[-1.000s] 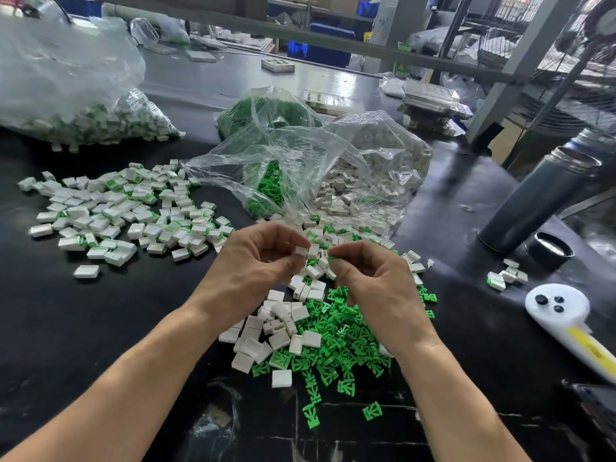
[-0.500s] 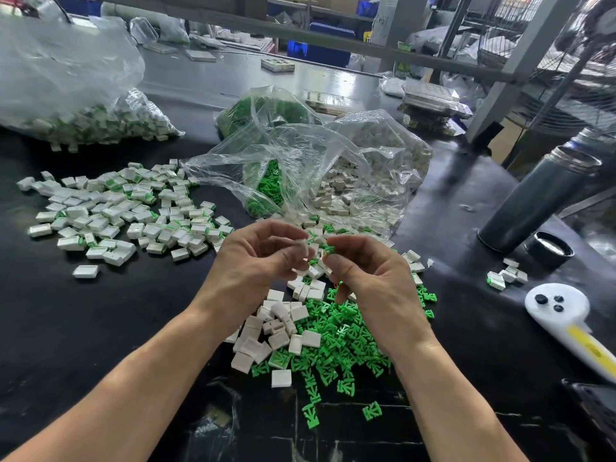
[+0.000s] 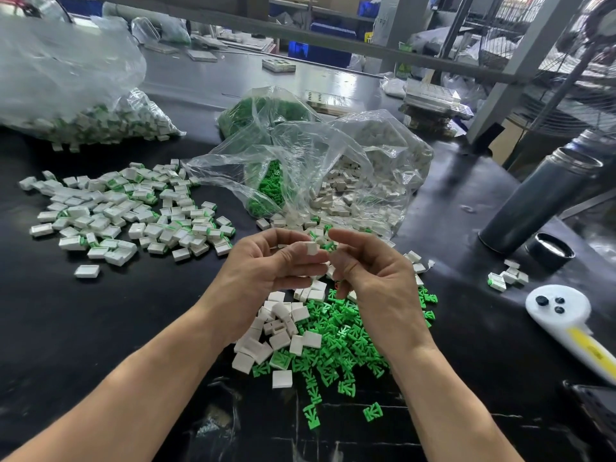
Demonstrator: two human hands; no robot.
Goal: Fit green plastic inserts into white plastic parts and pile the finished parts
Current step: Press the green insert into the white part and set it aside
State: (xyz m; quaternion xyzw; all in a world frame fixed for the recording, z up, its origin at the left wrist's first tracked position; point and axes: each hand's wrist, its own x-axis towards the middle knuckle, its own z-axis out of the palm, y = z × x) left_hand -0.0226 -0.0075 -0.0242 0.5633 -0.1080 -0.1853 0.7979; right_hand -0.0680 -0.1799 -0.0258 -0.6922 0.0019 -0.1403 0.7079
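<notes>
My left hand (image 3: 266, 271) pinches a small white plastic part (image 3: 311, 248) between thumb and forefinger, held above the table. My right hand (image 3: 373, 281) is close beside it; its thumb reaches the part's right side, its forefinger is lifted, and I see nothing held in it. Below the hands lie loose white parts (image 3: 280, 328) and a heap of green inserts (image 3: 343, 335). A spread pile of finished white-and-green parts (image 3: 133, 211) lies to the left on the black table (image 3: 66, 328).
Open clear bags of green inserts (image 3: 266, 188) and white parts (image 3: 366, 181) lie behind the hands. A big bag of finished parts (image 3: 83, 121) is at far left. At right stand a grey flask (image 3: 540, 201), its cap (image 3: 550, 250), a few finished parts (image 3: 506, 278) and a white handheld device (image 3: 563, 315).
The hands have stayed together over the heap. The green insert seen between the fingertips earlier is out of sight now, and my right forefinger has lifted off the part.
</notes>
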